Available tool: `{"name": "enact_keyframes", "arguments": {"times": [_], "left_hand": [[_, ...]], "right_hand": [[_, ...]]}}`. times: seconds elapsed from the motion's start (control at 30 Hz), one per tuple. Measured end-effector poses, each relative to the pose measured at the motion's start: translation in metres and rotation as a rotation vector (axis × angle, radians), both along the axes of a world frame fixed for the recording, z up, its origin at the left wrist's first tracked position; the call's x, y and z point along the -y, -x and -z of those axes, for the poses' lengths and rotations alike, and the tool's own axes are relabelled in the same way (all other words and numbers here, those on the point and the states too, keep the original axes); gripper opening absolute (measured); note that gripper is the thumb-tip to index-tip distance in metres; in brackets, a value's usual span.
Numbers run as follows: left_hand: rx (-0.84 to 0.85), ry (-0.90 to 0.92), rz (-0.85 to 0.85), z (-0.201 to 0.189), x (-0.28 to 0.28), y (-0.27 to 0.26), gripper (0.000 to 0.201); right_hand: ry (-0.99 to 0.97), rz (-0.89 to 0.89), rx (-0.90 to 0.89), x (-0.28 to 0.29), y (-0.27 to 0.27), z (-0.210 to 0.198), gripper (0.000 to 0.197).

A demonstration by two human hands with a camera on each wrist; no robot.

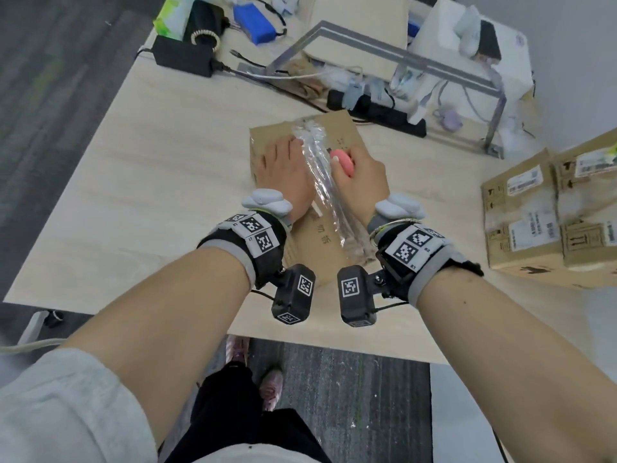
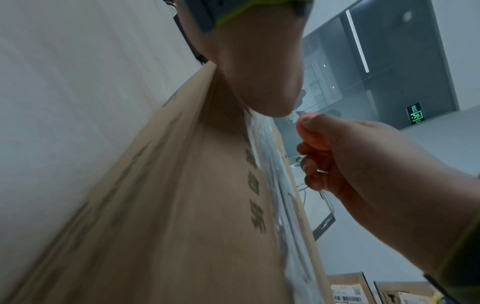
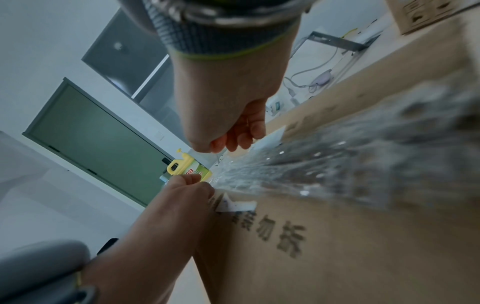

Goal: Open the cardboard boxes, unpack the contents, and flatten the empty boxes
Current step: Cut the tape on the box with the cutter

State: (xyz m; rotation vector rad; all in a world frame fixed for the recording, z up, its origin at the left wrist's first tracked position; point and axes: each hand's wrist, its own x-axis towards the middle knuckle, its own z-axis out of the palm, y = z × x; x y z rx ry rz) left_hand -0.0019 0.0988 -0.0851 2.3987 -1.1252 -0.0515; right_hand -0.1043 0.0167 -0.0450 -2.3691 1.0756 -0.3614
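Observation:
A brown cardboard box (image 1: 320,252) with black printing lies flat on the light wooden table (image 1: 150,195). A crumpled strip of clear tape (image 1: 319,175) runs along its top seam. My left hand (image 1: 283,165) lies flat on the box top, left of the tape, fingers straight. My right hand (image 1: 362,172) grips a pink box cutter (image 1: 344,163) at the tape's right side. In the left wrist view the right hand (image 2: 350,160) is a fist beside the tape (image 2: 280,195). The right wrist view has the curled right hand (image 3: 233,127) above the box (image 3: 363,257). The cutter's blade is hidden.
Two sealed labelled boxes (image 1: 534,212) stand at the table's right edge. Behind the box lie a black power strip (image 1: 377,111), cables and a grey metal frame (image 1: 400,58). A black adapter (image 1: 183,55) and a blue pack (image 1: 253,21) sit at the far left.

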Motion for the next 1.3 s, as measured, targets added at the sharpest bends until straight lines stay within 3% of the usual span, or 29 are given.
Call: {"name": "enact_keyframes", "arguments": {"times": [0.2,0.4,0.5,0.7,1.3], "left_hand": [[0.01,-0.149,0.141,0.009,0.008,-0.028,0.053],[0.009,-0.116,0.129,0.022,0.003,-0.026,0.052],[0.005,-0.089,0.117,0.024,0.004,-0.024,0.051],[0.006,-0.09,0.114,0.026,0.006,-0.023,0.051],[-0.008,-0.094,0.111,0.023,0.008,-0.023,0.051]], "right_hand": [[0.032,-0.041,0.052,0.03,-0.053,0.008,0.02],[0.135,-0.092,-0.131,0.055,-0.083,0.023,0.027],[0.163,-0.123,-0.242,0.057,-0.088,0.025,0.028],[0.306,-0.243,-0.291,0.063,-0.096,0.028,0.028],[0.365,-0.326,-0.521,0.062,-0.103,0.02,0.023]]}}
